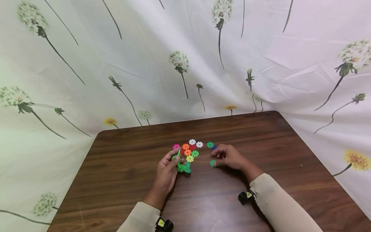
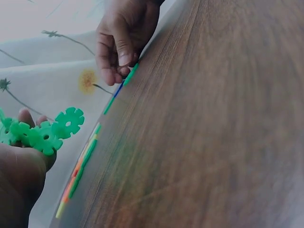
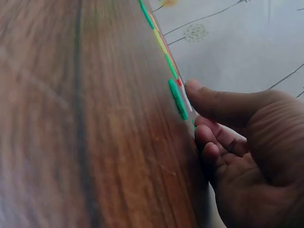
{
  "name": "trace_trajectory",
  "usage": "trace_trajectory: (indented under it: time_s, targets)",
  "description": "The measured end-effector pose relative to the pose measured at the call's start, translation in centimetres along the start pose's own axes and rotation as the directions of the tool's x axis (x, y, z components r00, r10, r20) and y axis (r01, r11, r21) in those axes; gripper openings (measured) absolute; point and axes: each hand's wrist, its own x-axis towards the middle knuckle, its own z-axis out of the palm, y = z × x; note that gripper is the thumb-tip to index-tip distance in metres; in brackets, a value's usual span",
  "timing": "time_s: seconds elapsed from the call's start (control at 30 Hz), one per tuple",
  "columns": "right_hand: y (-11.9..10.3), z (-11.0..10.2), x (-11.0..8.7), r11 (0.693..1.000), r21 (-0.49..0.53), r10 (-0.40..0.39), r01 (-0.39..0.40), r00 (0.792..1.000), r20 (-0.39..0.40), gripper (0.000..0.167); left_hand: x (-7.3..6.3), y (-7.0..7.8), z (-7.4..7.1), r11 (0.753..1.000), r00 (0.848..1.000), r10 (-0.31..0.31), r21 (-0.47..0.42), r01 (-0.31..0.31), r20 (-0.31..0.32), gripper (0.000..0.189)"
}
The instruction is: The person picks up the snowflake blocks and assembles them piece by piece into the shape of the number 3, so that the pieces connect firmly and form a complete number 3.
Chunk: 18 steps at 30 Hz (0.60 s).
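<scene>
My left hand [image 1: 166, 175] holds several green notched plastic discs [image 1: 187, 168] joined to one another, raised a little above the table. In the left wrist view these linked discs [image 2: 52, 143] stick out past the fingers. Over the table to the right, my right hand [image 1: 233, 158] has its thumb and fingers apart. A single green disc [image 1: 212, 163] lies flat by the thumb tip; the right wrist view shows this disc [image 3: 176, 97] on the wood, outside any pinch. Just beyond the right fingers is a blue disc [image 1: 214, 148], partly hidden, beside another green disc [image 1: 210, 145].
Between and beyond the hands lie loose discs: white [image 1: 199, 144], orange [image 1: 187, 152], yellow [image 1: 189, 159], green [image 1: 195, 153], red [image 1: 192, 147] and pink [image 1: 176, 146]. The brown wooden table [image 1: 121, 167] ends at a dandelion-patterned cloth [image 1: 150, 71] behind.
</scene>
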Motion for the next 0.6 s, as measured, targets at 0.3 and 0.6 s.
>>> trace_trajectory:
  time_s: [0.3,0.6]
  targets:
    - [0.24,0.01,0.23,0.992,-0.085,-0.083,0.090,0.993,0.082,0.024,0.08,-0.13,-0.01,0.999,0.999,0.034,0.023,-0.034,0.001,0.043]
    - [0.13,0.13,-0.07,0.990,-0.111,-0.081,0.091,0.993,0.087,0.025,-0.13,-0.18,-0.14,0.999,0.998,0.051,-0.011,-0.051,0.036,0.027]
